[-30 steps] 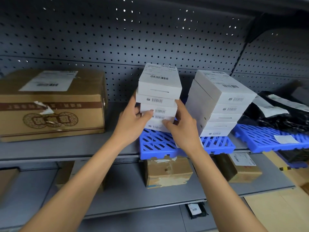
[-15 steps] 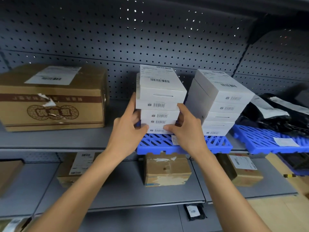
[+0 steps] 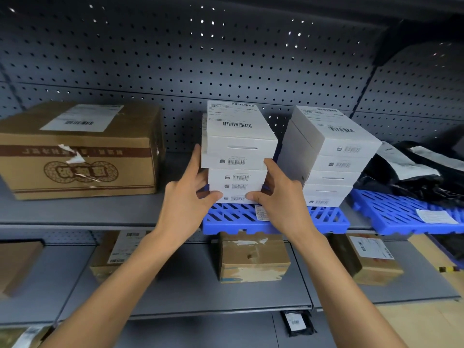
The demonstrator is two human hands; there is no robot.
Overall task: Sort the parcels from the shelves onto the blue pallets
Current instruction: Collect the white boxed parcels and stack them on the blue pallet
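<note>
1. Parcels fill this scene; nearest the camera, two bare forearms reach up from the bottom edge toward a grey metal shelf unit.
2. Below the hands, the lower shelf [image 3: 190,280] carries brown cardboard parcels – a taped one [image 3: 253,258] in the middle, one with a white label [image 3: 371,257] to the right, another [image 3: 113,252] to the left.
3. The left hand [image 3: 187,199] holds the left side of a stack of white boxes [image 3: 237,156]: its fingers run up the side and its thumb curls onto the front of the bottom box.
4. The right hand [image 3: 281,197] grips the stack's right side in the same way (thumb tip on the front of the lowest box, fingers upright along the side).
5. That stack rests on a blue pallet [image 3: 241,218] on the upper shelf [image 3: 82,213]; its top box is larger and overhangs the ones beneath.
6. Just beside it to the right, on the same pallet, stands a second stack of white boxes [image 3: 331,156] – turned at a slight angle.
7. Farther right, a second blue pallet [image 3: 391,212] holds black plastic mailer bags [image 3: 411,172] with white labels.
8. At far left on the upper shelf sits a large brown carton [image 3: 80,151], well apart from the pallets.
9. Behind everything is a dark perforated back panel [image 3: 226,59].
</note>
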